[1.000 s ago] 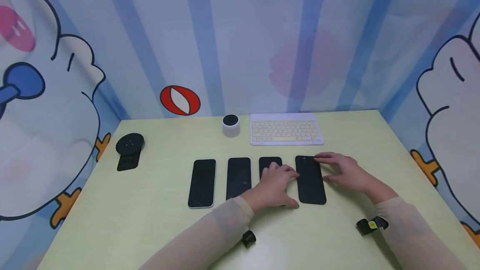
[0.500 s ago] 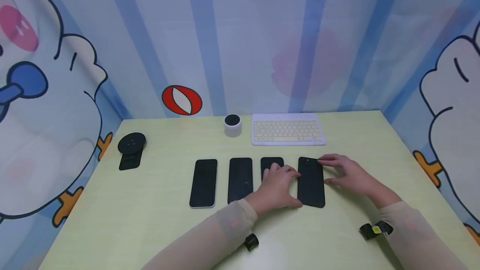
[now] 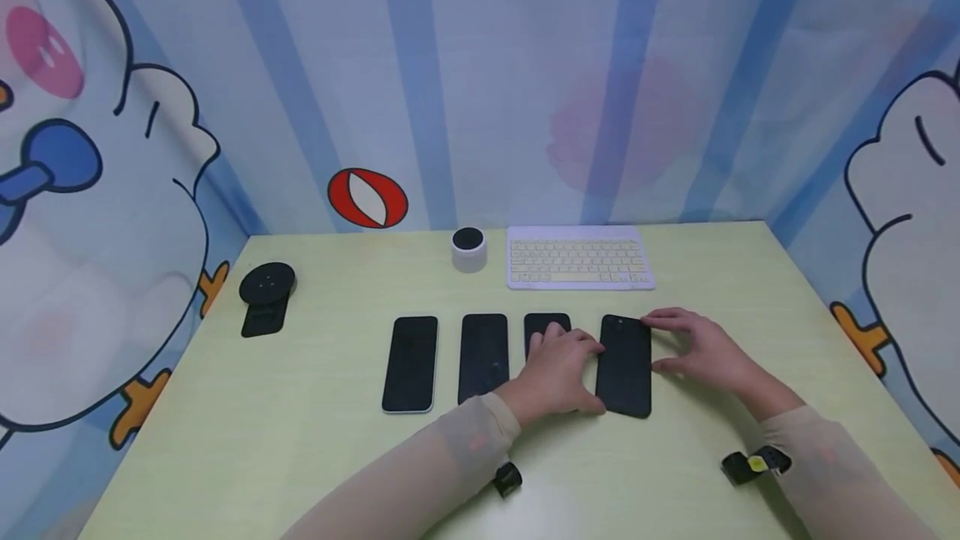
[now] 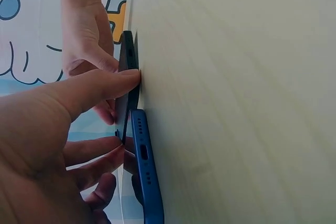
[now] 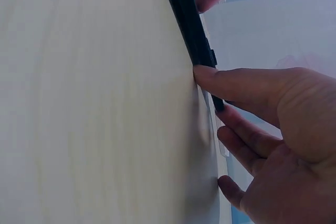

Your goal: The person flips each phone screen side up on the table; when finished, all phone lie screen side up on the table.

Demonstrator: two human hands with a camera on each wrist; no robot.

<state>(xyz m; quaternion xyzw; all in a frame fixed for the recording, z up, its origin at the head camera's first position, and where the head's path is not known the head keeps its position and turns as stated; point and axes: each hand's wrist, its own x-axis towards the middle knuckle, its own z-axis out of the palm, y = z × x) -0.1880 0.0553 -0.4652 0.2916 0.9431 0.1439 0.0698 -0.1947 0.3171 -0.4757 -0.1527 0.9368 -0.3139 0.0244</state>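
Observation:
At the right end of a row of phones lies a black smartphone (image 3: 624, 369), back up, its camera bump near the top. My left hand (image 3: 557, 373) holds this phone's left side, thumb at the lower corner and fingertips higher up. On its other side, my right hand (image 3: 697, 348) has fingertips at the upper right corner and the thumb on the right edge. Part of a phone with a blue side (image 4: 147, 166) is hidden under my left hand. Farther left lie a dark phone (image 3: 483, 352), its bottom covered by my left arm, and a phone with a pale rim (image 3: 410, 365).
A lilac keyboard (image 3: 580, 259) lies at the back of the pale table (image 3: 300, 457). Next to it stands a small white cylinder with a black top (image 3: 469, 251). At the far left is a black round-headed stand (image 3: 266, 294). Printed fabric walls enclose the table's back and sides.
The rightmost phone has turned slightly clockwise, its lower end shifting left and towards me, with both hands staying at its edges. The other phones keep their places.

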